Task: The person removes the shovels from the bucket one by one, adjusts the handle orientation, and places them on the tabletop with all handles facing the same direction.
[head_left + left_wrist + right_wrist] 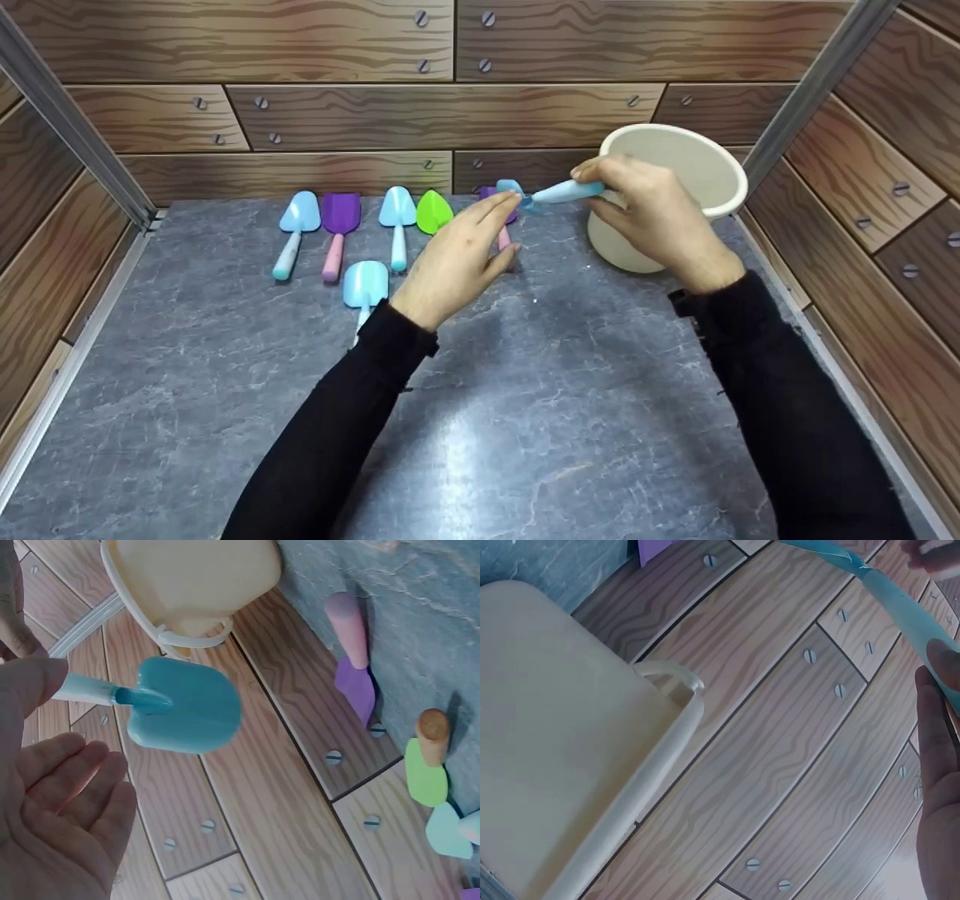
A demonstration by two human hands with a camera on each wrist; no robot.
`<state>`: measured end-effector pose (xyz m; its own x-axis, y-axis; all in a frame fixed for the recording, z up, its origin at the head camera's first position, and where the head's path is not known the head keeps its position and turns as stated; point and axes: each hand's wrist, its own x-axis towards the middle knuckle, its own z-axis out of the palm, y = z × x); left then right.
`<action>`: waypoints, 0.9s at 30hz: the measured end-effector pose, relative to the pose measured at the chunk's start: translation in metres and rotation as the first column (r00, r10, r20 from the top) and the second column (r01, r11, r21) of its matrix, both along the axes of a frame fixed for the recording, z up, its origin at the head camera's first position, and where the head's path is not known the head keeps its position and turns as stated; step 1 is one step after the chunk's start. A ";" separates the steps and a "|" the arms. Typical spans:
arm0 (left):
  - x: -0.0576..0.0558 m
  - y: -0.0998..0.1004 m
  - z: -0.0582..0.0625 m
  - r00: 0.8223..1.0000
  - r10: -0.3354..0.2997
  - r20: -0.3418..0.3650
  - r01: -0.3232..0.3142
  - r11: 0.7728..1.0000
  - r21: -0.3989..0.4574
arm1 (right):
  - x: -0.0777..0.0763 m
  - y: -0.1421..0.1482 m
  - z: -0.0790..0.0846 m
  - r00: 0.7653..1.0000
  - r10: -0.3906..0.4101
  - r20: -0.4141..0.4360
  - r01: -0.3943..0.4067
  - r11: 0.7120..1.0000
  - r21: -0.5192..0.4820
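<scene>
My right hand (652,206) pinches the handle of a small blue toy shovel (562,193), held raised at the bucket's left side with its blade pointing left. In the left wrist view the shovel's rounded blade (191,706) faces the camera. My left hand (461,259) reaches up close to the blade, its fingers extended and loosely together, with nothing gripped. Its thumb overlaps the handle in the left wrist view. Behind the left hand lie a green shovel (433,211) and a purple shovel with a pink handle (505,238), both partly hidden.
A cream bucket (626,244) stands at the back right. Along the back left lie a light blue shovel (300,212), a purple one (341,214) and another blue one (397,206). Nearer, a blue shovel (366,283) is partly covered by the left sleeve. Wood-patterned walls enclose the grey table (187,390).
</scene>
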<state>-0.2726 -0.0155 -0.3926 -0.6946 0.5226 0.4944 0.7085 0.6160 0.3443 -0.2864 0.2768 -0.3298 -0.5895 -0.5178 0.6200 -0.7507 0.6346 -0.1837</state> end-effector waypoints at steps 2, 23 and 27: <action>-0.002 0.004 0.004 1.000 0.001 -0.001 -0.001 1.000 0.014 | 0.001 -0.002 -0.003 1.000 0.009 -0.006 -0.009 1.000 0.009; -0.017 0.020 0.009 0.994 0.003 0.113 -0.016 0.994 0.113 | 0.012 -0.023 -0.025 0.992 0.096 -0.079 -0.095 0.995 0.022; -0.019 0.013 0.006 0.994 -0.017 0.105 0.005 0.993 0.115 | 0.012 -0.024 -0.028 0.993 0.103 -0.065 -0.102 0.995 0.022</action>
